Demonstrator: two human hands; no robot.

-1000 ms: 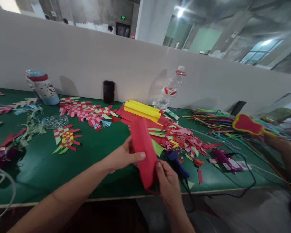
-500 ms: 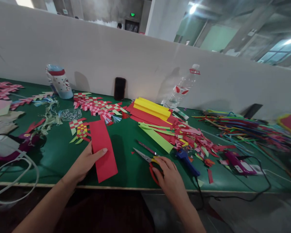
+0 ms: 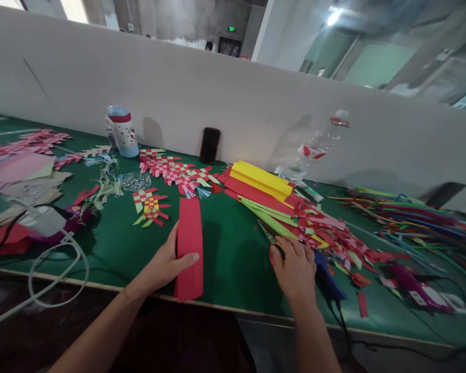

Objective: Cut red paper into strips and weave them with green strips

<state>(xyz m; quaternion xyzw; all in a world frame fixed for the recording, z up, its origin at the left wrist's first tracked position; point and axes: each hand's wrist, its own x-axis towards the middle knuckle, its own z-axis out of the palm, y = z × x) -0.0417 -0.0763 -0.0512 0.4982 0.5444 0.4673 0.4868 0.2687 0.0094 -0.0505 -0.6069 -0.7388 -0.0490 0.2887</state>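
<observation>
Near the front edge of a green table (image 3: pixel 233 274), the left hand (image 3: pixel 169 267) holds a long strip of folded red paper (image 3: pixel 190 241), its thumb pressed flat on the front face and its fingers behind. The strip's long sides run away from the worker, and its lower end reaches the table's near edge. Well apart, to the right, the right hand (image 3: pixel 297 264) lies over the handles of a pair of scissors (image 3: pixel 271 238), whose blades point away to the left, beside light green strips (image 3: pixel 270 217). Because the palm and knuckles cover the handles, whether these fingers grip them cannot be told. Just right of this hand is a blue tool (image 3: pixel 330 280) with a black cord. Behind the green strips, a folded yellow sheet (image 3: pixel 262 178) lies on red sheets (image 3: pixel 236 187); beside them spreads a heap of pink and red scraps (image 3: pixel 334 230). Beyond the red paper is a small woven piece (image 3: pixel 151 207) in red, yellow and pale green. Along the wall stand, from left to right, a flask (image 3: pixel 127 137), a dark phone (image 3: pixel 210 146) and a clear bottle (image 3: pixel 310 153).
</observation>
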